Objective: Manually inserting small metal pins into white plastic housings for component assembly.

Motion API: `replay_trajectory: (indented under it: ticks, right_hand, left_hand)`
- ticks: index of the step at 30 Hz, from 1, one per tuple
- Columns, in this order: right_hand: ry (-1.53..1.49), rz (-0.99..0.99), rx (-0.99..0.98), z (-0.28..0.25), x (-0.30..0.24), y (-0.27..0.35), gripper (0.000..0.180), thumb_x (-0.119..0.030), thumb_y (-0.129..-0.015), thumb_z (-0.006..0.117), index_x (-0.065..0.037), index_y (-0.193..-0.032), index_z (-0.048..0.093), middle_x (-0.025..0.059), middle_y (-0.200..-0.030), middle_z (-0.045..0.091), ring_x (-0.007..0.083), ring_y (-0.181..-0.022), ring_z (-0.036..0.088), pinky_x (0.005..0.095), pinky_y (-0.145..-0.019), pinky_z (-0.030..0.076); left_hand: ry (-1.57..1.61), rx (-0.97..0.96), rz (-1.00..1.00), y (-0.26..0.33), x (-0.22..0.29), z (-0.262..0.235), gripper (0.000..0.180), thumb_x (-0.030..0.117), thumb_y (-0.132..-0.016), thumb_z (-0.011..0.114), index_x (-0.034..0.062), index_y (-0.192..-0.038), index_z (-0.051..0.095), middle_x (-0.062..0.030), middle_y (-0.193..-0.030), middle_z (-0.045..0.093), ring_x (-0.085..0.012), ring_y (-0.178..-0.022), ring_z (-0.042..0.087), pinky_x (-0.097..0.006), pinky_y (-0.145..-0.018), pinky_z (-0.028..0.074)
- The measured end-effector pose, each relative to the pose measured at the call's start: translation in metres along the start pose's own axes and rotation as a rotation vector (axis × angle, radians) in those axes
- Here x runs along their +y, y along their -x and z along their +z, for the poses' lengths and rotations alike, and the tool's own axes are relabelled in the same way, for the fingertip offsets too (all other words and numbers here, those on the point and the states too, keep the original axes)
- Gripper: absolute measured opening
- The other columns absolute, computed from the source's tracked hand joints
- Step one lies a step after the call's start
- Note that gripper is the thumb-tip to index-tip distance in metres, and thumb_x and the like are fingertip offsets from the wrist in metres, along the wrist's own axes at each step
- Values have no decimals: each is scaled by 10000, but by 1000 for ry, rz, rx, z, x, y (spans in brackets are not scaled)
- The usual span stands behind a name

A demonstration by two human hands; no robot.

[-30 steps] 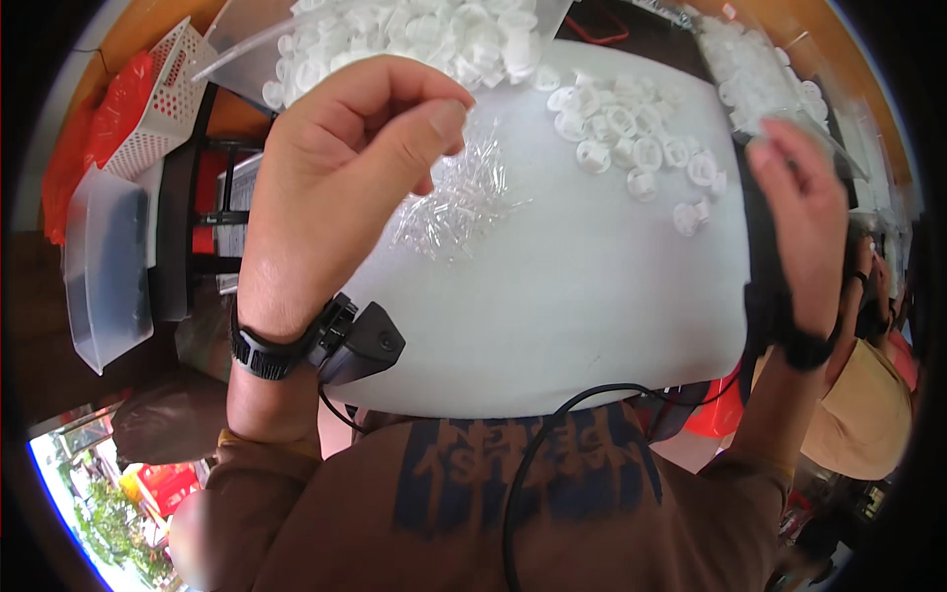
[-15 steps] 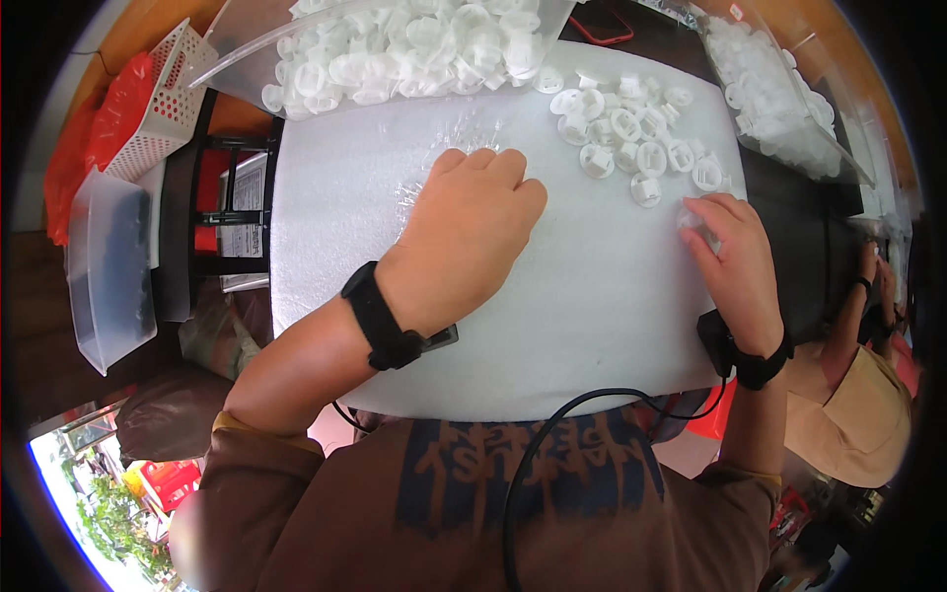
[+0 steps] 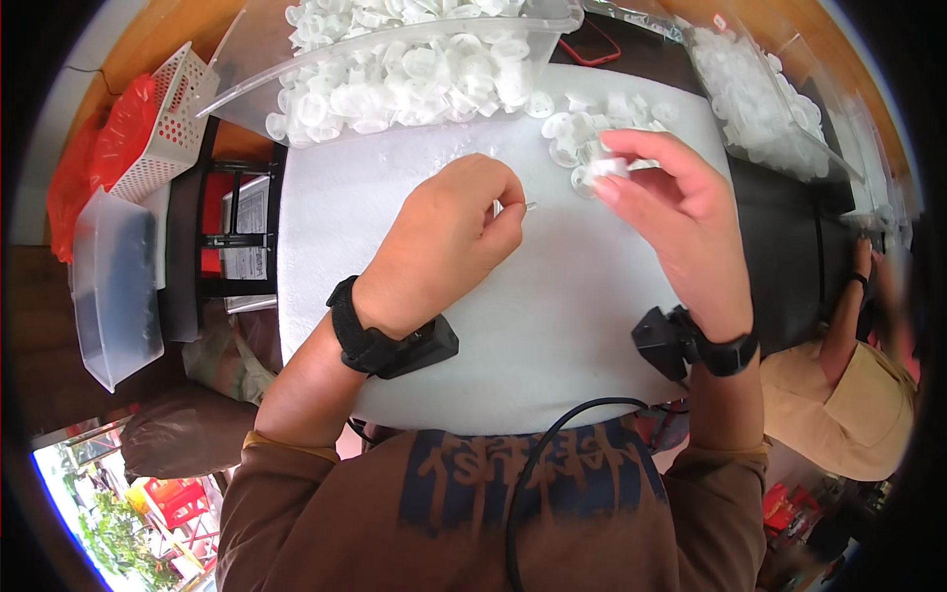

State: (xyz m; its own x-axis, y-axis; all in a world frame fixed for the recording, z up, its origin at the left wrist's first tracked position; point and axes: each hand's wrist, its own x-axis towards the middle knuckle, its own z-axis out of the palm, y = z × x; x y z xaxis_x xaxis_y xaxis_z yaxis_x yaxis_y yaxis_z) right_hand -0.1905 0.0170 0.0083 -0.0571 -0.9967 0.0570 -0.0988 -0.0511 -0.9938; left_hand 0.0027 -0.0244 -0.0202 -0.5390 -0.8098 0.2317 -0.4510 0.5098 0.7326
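My left hand (image 3: 439, 237) is closed in a pinch over the middle of the white foam-topped table (image 3: 533, 335). The tip of a small clear plastic piece (image 3: 531, 206) sticks out between its thumb and forefinger. Just beyond that hand lie more small clear pieces (image 3: 459, 154), partly hidden by it. My right hand (image 3: 691, 212) holds a white round plastic part (image 3: 607, 170) between thumb and fingertips, raised in front of a loose pile of similar white parts (image 3: 560, 128). The hand covers some of that pile.
A clear bin (image 3: 395, 89) full of white parts stands at the far edge. Another filled clear bin (image 3: 755, 109) is at far right, with a red-edged phone (image 3: 592, 51) between them. At left are a white basket (image 3: 173, 128) and a clear tub (image 3: 118, 296). A black cable (image 3: 538, 464) crosses my front.
My left hand has drawn back from the clear pieces with one in its pinch. My right hand has lifted the white part from the table's right side and brought it leftward.
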Motion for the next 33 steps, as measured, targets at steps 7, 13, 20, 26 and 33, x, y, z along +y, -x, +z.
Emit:
replay_trajectory:
  ticks: [7, 13, 20, 26, 33]
  right_hand:
    - [-229, 136, -132, 26, 3, -20, 218, -74, -778, 607, -7, -984, 577, -30, -755, 529, 16, -682, 458, 162, -616, 361]
    - [-258, 150, -135, 29, 10, -20, 213, -59, -779, 598, 1, -983, 579, 1, -837, 565, 40, -713, 486, 174, -634, 390]
    - [-385, 321, -77, 12, 25, -28, 240, -95, -796, 587, 1, -1016, 575, 54, -959, 592, 103, -760, 544, 233, -680, 438]
    - [-458, 260, -182, 15, 28, -26, 304, -70, -809, 552, 20, -1099, 532, 89, -1035, 571, 155, -887, 564, 270, -769, 457]
    - [-399, 100, -191, 21, 20, -15, 415, -28, -801, 514, -5, -1210, 444, 154, -1140, 533, 166, -896, 557, 292, -792, 442]
  left_hand:
    - [766, -80, -412, -4, 7, -25, 42, 33, -796, 534, 23, -833, 515, -35, -768, 579, -39, -549, 451, -165, -493, 364]
    - [959, -78, -437, -7, 2, -24, 204, -21, -785, 507, -4, -983, 551, -30, -752, 556, -50, -544, 442, -167, -489, 355]
    - [1014, -152, -430, -10, -16, -16, 306, -16, -810, 454, -13, -1106, 534, -18, -752, 534, -60, -573, 438, -186, -540, 357]
    - [1037, -236, -461, -12, -11, -20, 249, 15, -825, 438, -21, -1048, 543, -27, -778, 531, -76, -582, 454, -188, -538, 358]
    - [1137, -169, -436, -9, -10, -27, 194, 16, -810, 442, -4, -986, 522, -64, -787, 542, -110, -548, 475, -222, -528, 391]
